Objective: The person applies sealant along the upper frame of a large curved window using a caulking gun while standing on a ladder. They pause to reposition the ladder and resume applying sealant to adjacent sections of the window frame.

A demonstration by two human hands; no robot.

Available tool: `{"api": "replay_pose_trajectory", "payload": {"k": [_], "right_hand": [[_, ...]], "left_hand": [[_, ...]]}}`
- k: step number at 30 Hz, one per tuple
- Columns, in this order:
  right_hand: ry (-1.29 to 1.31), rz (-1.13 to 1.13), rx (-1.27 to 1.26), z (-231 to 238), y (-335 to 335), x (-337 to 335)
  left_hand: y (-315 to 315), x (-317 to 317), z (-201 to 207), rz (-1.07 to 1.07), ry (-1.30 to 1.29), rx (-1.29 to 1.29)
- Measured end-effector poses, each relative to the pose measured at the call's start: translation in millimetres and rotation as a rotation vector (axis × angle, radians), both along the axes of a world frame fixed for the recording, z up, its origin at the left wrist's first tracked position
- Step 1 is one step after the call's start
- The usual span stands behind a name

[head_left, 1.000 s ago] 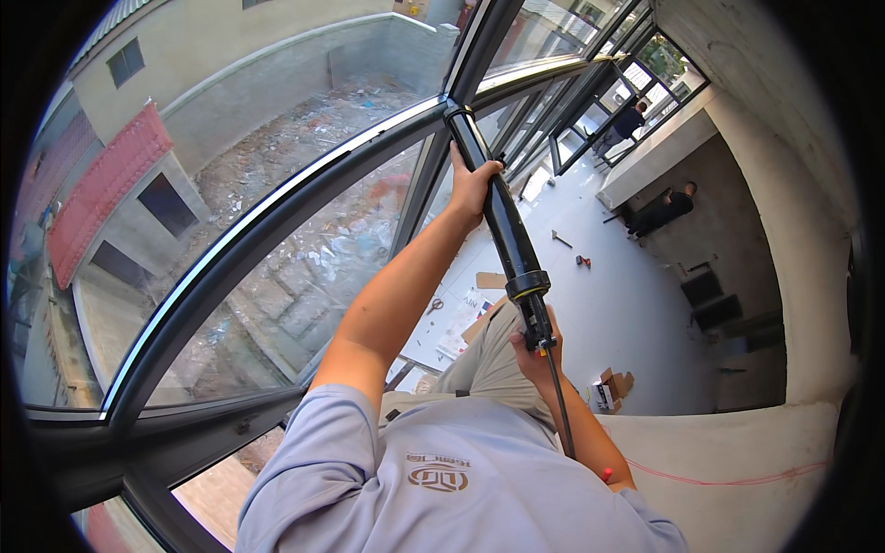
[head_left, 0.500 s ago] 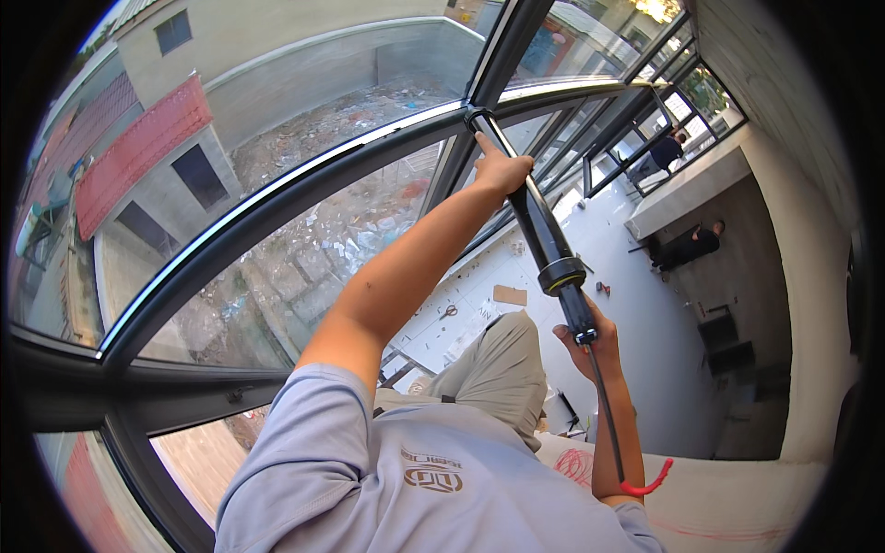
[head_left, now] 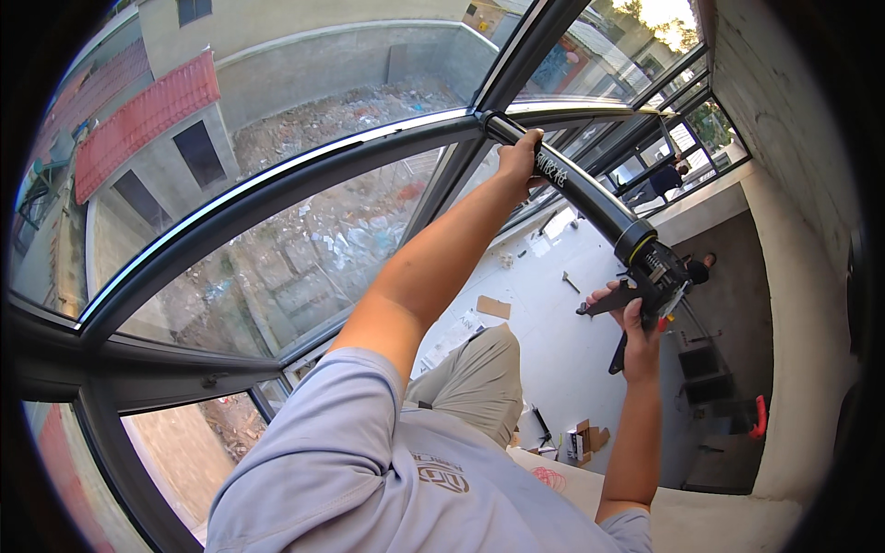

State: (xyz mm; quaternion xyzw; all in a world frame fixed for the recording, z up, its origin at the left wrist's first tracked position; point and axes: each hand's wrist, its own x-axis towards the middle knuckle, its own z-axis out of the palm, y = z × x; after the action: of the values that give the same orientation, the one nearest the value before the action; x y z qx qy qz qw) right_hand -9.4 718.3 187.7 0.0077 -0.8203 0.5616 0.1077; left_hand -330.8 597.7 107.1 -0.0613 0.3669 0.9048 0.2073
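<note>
A long black caulking gun (head_left: 590,195) slants from the window frame down to the right. Its far, narrow end meets the dark frame where a mullion (head_left: 510,69) joins the curved rail, or comes very near it. My left hand (head_left: 522,164) is wrapped round the front of the barrel. At the rear, my right hand (head_left: 638,343) grips the handle and trigger, its fingers partly hidden behind them. A bright red curved piece (head_left: 759,417) shows lower right; its link to the gun's rod is hard to make out against the dark background.
Window panes and a dark rail (head_left: 277,184) run along my left, with a rubble yard (head_left: 313,221) outside. Far below, the white floor (head_left: 544,341) holds cardboard (head_left: 494,306), a hammer (head_left: 571,282) and an open box (head_left: 583,442). One person (head_left: 662,180) is far off; a pale wall (head_left: 793,249) rises right.
The gun's rear has swung right and up, turning its trigger side into view. My right hand has moved up and right with it. My left hand has shifted slightly right along the barrel.
</note>
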Motion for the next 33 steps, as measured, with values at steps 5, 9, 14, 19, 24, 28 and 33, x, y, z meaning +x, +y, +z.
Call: {"api": "replay_pose_trajectory", "payload": {"k": [5,9,14,19,24,28,33], "right_hand": [[-0.005,-0.062,0.057,16,-4,-3],[-0.026,-0.093,0.008,23,-6,-2],[-0.038,-0.155,0.093,37,-5,-1],[-0.066,-0.189,0.105,54,-11,2],[-0.114,-0.168,0.066,71,-19,5],[-0.109,-0.179,0.037,79,-24,6],[-0.132,-0.135,0.032,88,-28,12]], "left_hand": [[4,2,6,0.062,-0.037,0.061],[1,6,12,0.079,-0.05,0.107],[-3,11,23,0.111,-0.084,0.098],[-13,22,36,0.141,-0.11,0.065],[-28,30,43,0.161,-0.133,0.095],[-42,38,48,0.175,-0.144,0.111],[-63,53,54,0.185,-0.152,0.166]]}}
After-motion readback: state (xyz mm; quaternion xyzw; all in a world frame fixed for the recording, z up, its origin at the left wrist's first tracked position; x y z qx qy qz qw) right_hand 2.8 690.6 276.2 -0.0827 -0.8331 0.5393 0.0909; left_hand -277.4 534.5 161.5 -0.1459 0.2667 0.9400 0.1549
